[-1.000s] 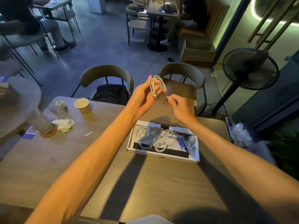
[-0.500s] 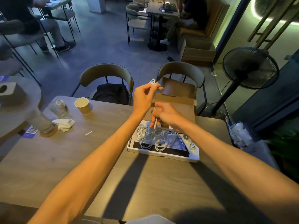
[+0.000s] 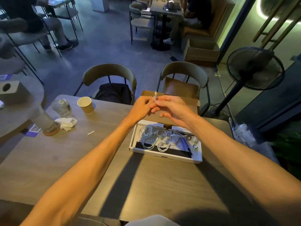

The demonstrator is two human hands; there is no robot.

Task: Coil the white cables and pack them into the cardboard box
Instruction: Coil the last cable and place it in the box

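Step in hand: by my reading, finishing one white cable [image 3: 155, 95] in the air before it goes into the box.
Doing it well: keep the loops even and small, hold the bundle firmly with one hand while the other tucks the plug end, then lower it into a free spot so it does not spring open or snag the others.
Left hand [image 3: 142, 109]: raised at 12 o'clock above the box, back toward the camera, fingers curled in and nipping the cable just below its plug; what sits in the palm is hidden.
Right hand [image 3: 175, 110]: touching the left at the fingertips, thumb and forefinger closed on the same cable end, the remaining fingers loose and spread.
Cable: only the plug end shows, standing upright between the two hands; I cannot tell how much of it is coiled.
Box [image 3: 164, 154]: on the table [image 3: 97, 160], directly below the hands, lid [image 3: 189, 101] folded back at 12 o'clock.
Coiled cables [image 3: 147, 136]: several already lie inside, mostly toward the box's 9 o'clock half.
Paper cup [image 3: 85, 105]: well apart, at 10 o'clock from the box.
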